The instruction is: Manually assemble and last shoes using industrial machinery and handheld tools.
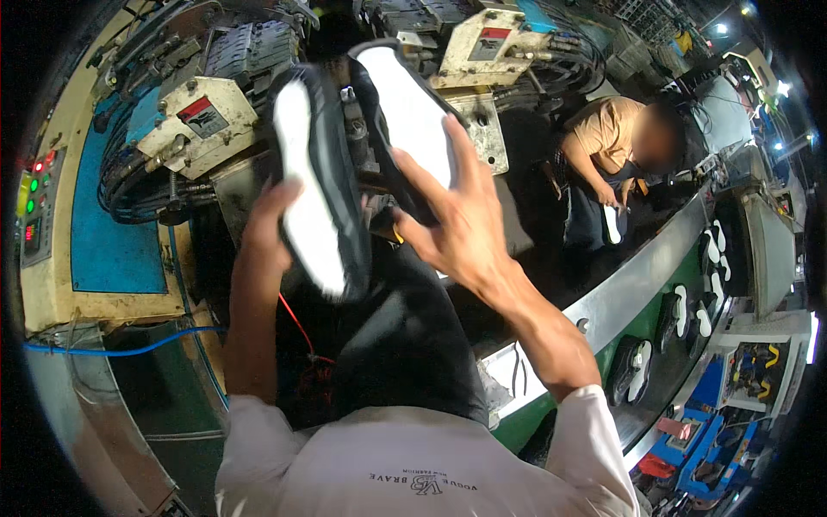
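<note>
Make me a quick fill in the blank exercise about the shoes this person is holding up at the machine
1. Each hand holds one black shoe with a ____ sole: the left hand grips the left shoe.
2. The right hand holds the right shoe with its fingers ____.
3. More shoes ride the ____ conveyor belt to the person's right.

Missing words: white; spread; green

Matt black shoes (320, 172), smooth white soles.

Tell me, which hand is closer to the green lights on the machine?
Left. The left hand holds a shoe nearer the green lights; the right hand holds the other shoe farther right.
</note>
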`<state>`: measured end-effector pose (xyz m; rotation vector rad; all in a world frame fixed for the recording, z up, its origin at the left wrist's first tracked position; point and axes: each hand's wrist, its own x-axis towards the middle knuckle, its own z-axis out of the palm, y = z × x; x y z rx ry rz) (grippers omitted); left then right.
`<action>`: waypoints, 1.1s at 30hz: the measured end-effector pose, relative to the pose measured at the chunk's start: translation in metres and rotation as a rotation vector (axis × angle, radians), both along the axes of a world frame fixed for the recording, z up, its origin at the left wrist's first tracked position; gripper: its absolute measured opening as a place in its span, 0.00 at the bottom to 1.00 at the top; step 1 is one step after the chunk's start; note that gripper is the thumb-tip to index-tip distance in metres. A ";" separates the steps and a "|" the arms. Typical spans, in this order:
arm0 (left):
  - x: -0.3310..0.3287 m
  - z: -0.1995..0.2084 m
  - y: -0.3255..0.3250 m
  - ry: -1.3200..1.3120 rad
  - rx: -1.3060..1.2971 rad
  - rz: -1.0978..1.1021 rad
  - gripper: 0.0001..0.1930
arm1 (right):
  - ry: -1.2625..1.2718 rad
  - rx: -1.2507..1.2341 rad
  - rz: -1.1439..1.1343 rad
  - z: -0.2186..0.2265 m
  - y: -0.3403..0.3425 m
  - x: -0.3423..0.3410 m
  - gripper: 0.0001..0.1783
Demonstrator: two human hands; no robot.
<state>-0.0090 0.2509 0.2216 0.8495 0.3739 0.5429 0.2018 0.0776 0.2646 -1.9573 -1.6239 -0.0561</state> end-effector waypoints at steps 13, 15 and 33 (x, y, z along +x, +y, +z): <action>-0.198 -0.125 -0.148 0.057 -0.626 0.239 0.54 | 0.099 0.001 -0.087 -0.071 0.087 -0.020 0.41; -0.197 -0.123 -0.162 0.155 -0.625 0.279 0.53 | 0.093 -0.042 -0.093 -0.064 0.101 -0.037 0.43; -0.131 -0.141 -0.154 0.620 -0.638 0.325 0.42 | 1.096 0.099 -0.026 -0.355 0.135 0.002 0.27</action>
